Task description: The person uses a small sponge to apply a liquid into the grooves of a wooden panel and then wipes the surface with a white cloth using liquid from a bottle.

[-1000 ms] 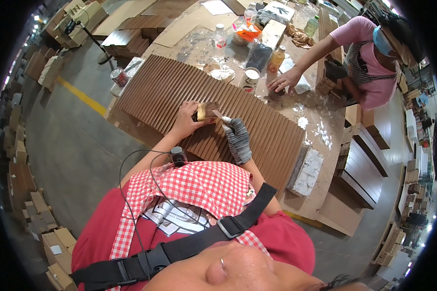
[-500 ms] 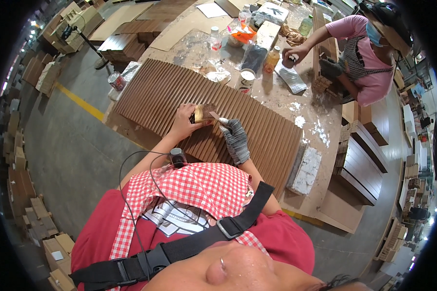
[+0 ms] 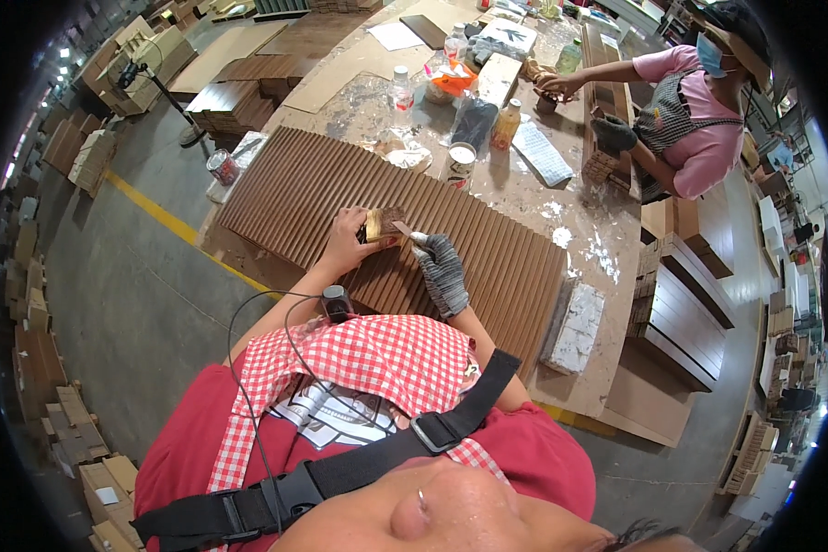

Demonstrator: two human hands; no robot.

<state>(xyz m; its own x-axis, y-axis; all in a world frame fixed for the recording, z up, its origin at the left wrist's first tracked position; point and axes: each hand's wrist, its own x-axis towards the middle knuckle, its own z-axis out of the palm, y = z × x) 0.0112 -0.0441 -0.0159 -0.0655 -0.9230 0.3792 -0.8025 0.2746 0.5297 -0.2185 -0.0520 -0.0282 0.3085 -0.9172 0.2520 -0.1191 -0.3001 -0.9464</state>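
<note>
My bare left hand (image 3: 348,237) is closed around a small block-like thing (image 3: 383,225), yellowish on one side and dark brown on the other; its exact kind is unclear. In my right hand (image 3: 443,273), which wears a grey knit glove, is a small scraper (image 3: 408,231) with a pale handle. Its flat blade points left, at the brown side of the block-like thing. Both hands are over a wide brown ribbed panel (image 3: 340,175) made of many parallel strips, lying on the workbench.
Beyond the panel stand an open white-topped can (image 3: 461,166), an amber bottle (image 3: 505,125) and a clear bottle (image 3: 401,96). Another can (image 3: 222,167) sits at the left edge. A whitish block (image 3: 575,327) lies right of the panel. A co-worker (image 3: 699,120) handles brown boards across the bench.
My hands keep their grips, with the scraper blade still close to the block-like thing. The co-worker's bare hand has moved away from the silvery sheet, farther up the bench.
</note>
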